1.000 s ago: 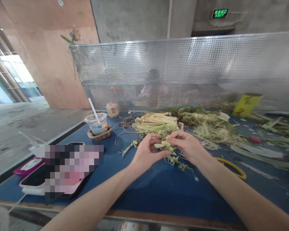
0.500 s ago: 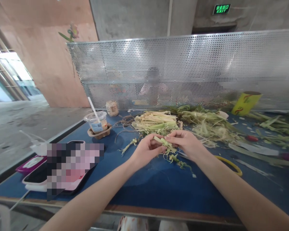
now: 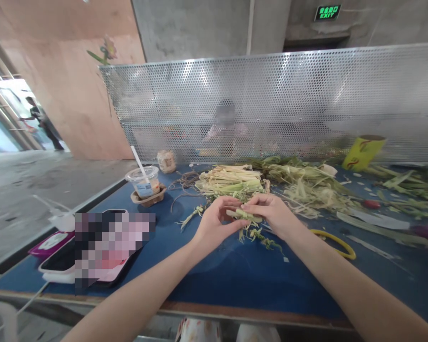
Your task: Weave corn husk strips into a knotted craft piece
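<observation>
In the head view, both hands are on one little pale green plant piece, held up just above the tabletop. The left hand has its thumb under it and fingers curled round behind; the right hand is pinching it from the other side. Tiny flowery sprigs lie right below. Behind the hands there's a bundle of pale strips, with messy husks to its right. Yellow ring sits near the right forearm, drink cup way off left.
</observation>
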Tool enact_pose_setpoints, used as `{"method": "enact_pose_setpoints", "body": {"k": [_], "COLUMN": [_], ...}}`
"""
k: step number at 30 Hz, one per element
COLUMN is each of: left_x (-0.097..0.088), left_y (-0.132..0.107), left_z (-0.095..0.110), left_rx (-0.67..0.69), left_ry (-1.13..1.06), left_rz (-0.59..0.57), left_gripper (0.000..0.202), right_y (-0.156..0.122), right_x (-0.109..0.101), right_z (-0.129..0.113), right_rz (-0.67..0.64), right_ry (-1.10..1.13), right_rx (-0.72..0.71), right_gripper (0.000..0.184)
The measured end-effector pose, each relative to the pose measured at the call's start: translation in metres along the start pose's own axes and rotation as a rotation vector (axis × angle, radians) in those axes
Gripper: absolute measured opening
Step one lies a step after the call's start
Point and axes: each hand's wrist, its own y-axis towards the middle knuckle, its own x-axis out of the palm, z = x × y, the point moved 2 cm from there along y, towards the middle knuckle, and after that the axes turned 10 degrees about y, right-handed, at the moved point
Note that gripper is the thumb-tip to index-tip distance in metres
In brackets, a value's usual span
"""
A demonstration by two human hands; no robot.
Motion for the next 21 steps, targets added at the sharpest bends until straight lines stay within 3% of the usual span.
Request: {"method": "enact_pose_setpoints", "body": {"k": [4,12,18,21], "left_x": [-0.0023,-0.0056,-0.0021,-0.0016], "left_y": [0.0029,0.002,0.0006,0.0005], "left_z": [-0.0043,-0.01,-0.0088,-0.0069], "left_rx": [-0.07,-0.076,-0.128,-0.161], "left_ry": [-0.009,0.026,-0.147,-0.185], "left_rz": [-0.014,0.051,0.12,0.1], "left_gripper": [0.022,0.028,0.023,0.023], "right_y": [0.0008,0.0023,0.0014,0.0008], "right_x": [0.0022,0.0022,0.0024,0.002], "right_z": [0.0054,0.0087,0.0063,0.0044], "right_rz": [-0.004,0.041,0.042,0.049], "right_ry": [0.027,0.088,0.124,0.131], "right_rx": [0.022,0.021,0.016,0.003], "right_gripper": [0.018,0.019,0.019,0.019]}}
